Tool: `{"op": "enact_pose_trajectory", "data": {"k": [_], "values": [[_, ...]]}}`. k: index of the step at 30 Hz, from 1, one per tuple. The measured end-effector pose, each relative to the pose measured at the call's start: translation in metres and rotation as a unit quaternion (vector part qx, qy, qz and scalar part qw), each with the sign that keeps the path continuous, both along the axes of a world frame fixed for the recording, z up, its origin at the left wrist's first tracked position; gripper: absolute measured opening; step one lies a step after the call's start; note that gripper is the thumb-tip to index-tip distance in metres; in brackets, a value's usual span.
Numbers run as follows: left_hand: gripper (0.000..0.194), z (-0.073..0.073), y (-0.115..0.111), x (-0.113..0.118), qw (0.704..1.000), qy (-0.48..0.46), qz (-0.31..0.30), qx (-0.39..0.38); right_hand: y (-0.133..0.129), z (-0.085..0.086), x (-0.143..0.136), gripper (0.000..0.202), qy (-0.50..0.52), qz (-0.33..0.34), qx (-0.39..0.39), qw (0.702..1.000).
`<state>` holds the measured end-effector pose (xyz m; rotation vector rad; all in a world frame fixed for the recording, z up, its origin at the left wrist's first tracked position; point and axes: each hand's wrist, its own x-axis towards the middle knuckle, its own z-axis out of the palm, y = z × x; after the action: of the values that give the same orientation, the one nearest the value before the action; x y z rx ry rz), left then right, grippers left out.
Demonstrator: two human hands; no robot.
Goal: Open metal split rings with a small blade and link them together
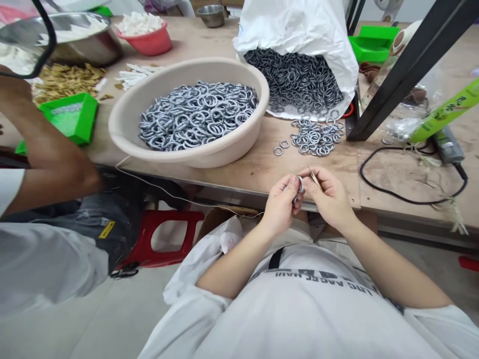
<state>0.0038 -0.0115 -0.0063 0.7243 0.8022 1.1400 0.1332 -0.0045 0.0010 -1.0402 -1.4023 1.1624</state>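
Observation:
My left hand (281, 202) is closed with a grey ring (301, 184) pinched between thumb and fingers; something dark shows lower in the same fingers, too small to name. Close beside it, my right hand (329, 197) grips a slim, gold-coloured pointed tool (316, 178), whose kind I cannot make out. The right fingertips are at the ring. Both hands are over the front edge of the wooden table (239, 177). Just beyond them lies a loose pile of grey rings (318, 137), with two single rings (281, 147) to its left.
A beige basin (190, 158) full of rings stands left of the pile. A white sack (295, 30) spills more rings behind it. A black metal post (407, 75) and cable (389, 199) are to the right. At left, a co-worker's arm (56, 149) reaches past a green tray (84, 119).

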Motion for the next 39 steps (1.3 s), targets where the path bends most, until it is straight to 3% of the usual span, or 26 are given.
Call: {"op": "enact_pose_trajectory", "data": {"k": [3,8,14,19,21,23,26,30,33,35,39], "values": [[0.047,0.004,0.0,-0.004,1.0,-0.024,-0.019,-0.002,-0.004,0.009,0.012,0.024,-0.099,-0.027,0.067,0.992],[0.048,0.005,0.001,-0.005,0.999,-0.028,-0.014,-0.026,-0.016,0.016,0.021,0.031,-0.278,0.03,0.149,0.949],[0.045,0.002,0.0,-0.003,0.998,-0.036,-0.016,-0.049,-0.016,0.015,0.019,0.034,-0.32,0.023,0.199,0.926],[0.04,0.0,0.002,-0.008,0.997,-0.045,-0.044,-0.044,-0.014,0.008,0.018,0.037,-0.328,0.044,0.183,0.926],[0.042,-0.002,0.001,-0.012,0.997,-0.04,-0.062,-0.039,-0.005,0.005,0.02,0.04,-0.338,0.025,0.154,0.928],[0.045,-0.004,-0.003,-0.017,0.994,-0.026,-0.099,-0.03,0.013,0.004,0.024,0.045,-0.362,-0.035,0.119,0.924],[0.045,-0.007,-0.008,-0.026,0.992,-0.011,-0.124,-0.029,0.051,0.01,0.022,0.049,-0.431,-0.107,0.096,0.891],[0.037,-0.004,-0.005,-0.039,0.998,0.016,-0.055,-0.023,0.102,0.017,-0.01,0.043,-0.542,-0.076,0.132,0.826],[0.036,0.001,0.002,-0.047,0.999,0.026,-0.021,-0.025,0.126,0.016,-0.036,0.04,-0.613,-0.038,0.127,0.779],[0.035,0.002,0.006,-0.051,0.999,0.007,0.006,-0.043,0.131,0.014,-0.04,0.037,-0.63,-0.033,0.123,0.766],[0.031,-0.002,0.014,-0.05,0.993,-0.057,0.038,-0.094,0.121,0.013,-0.026,0.034,-0.614,-0.072,0.144,0.772]]}}
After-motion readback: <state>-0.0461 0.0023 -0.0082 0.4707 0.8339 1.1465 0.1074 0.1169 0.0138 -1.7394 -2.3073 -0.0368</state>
